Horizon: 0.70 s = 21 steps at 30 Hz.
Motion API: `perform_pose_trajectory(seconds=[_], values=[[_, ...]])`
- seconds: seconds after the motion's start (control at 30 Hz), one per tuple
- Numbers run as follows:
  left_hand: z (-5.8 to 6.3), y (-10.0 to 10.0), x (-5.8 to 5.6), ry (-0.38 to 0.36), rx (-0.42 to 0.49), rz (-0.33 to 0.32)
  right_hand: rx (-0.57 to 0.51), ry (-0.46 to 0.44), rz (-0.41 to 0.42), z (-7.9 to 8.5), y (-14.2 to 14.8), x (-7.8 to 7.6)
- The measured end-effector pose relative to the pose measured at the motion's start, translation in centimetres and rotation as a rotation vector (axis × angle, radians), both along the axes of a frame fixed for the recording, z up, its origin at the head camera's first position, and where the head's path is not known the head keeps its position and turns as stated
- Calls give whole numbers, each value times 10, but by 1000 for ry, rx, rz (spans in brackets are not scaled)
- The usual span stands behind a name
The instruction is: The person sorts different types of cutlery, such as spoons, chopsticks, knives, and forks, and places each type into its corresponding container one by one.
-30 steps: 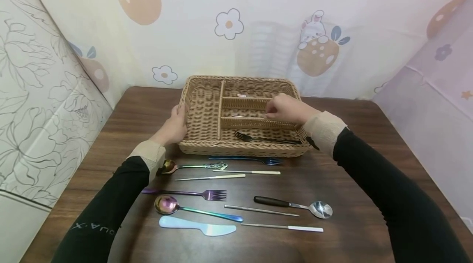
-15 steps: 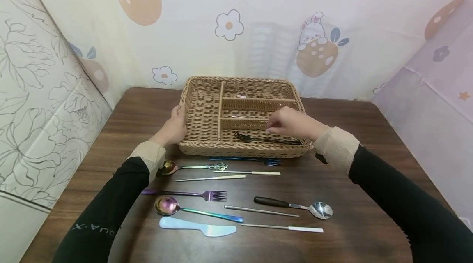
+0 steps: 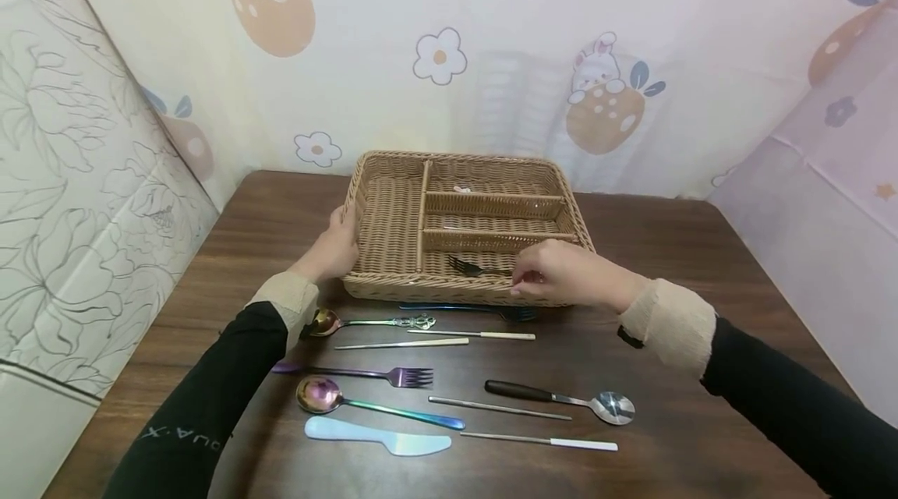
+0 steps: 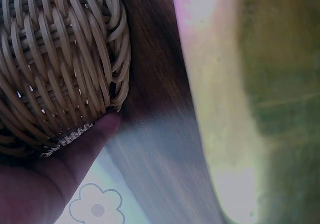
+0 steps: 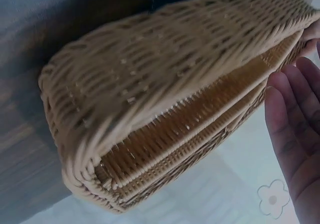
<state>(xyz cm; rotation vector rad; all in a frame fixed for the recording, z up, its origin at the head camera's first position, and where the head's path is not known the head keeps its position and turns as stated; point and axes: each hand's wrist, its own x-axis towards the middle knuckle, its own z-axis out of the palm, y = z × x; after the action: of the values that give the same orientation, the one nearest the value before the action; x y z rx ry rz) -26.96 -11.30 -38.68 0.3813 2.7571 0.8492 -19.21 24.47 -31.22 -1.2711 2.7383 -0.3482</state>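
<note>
A woven wicker basket [image 3: 393, 290] with divided compartments stands at the back of the table. My left hand [image 3: 331, 249] holds its left side; in the left wrist view the thumb [image 4: 82, 159] lies along the woven wall [image 4: 60, 59]. Over the basket's front right rim hovers my right hand [image 3: 564, 273], fingers loosely bent and nothing seen in them. The right wrist view has these fingers [image 5: 292, 102] beside the basket's opening. A black fork [image 3: 466, 267] lies in the front compartment, its handle partly hidden by the right hand. Just before the basket lies a blue fork [image 3: 449, 308].
Across the table [image 3: 666, 460] lie a gold-bowled spoon [image 3: 326, 323], a purple fork [image 3: 410, 377], a rainbow spoon [image 3: 319, 394], a light blue knife [image 3: 414, 444], a black-handled spoon [image 3: 612, 408] and several thin sticks, one white-ended [image 3: 584, 444]. A patterned curtain [image 3: 491, 93] hangs behind.
My right hand has come forward from the middle compartment, past the front one, to the front rim. The left hand keeps its place on the basket. The head view has shifted slightly.
</note>
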Motion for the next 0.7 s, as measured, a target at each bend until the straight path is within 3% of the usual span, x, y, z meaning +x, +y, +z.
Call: perform_pose_trajectory(seconds=[0.3, 0.47, 0.7], values=[[1, 0, 1, 2, -4, -3, 3, -56, 11, -11, 12, 29], [2, -2, 2, 18, -17, 3, 19, -62, 59, -23, 18, 38], [0, 1, 1, 11, 4, -6, 138, -99, 67, -38, 23, 51]])
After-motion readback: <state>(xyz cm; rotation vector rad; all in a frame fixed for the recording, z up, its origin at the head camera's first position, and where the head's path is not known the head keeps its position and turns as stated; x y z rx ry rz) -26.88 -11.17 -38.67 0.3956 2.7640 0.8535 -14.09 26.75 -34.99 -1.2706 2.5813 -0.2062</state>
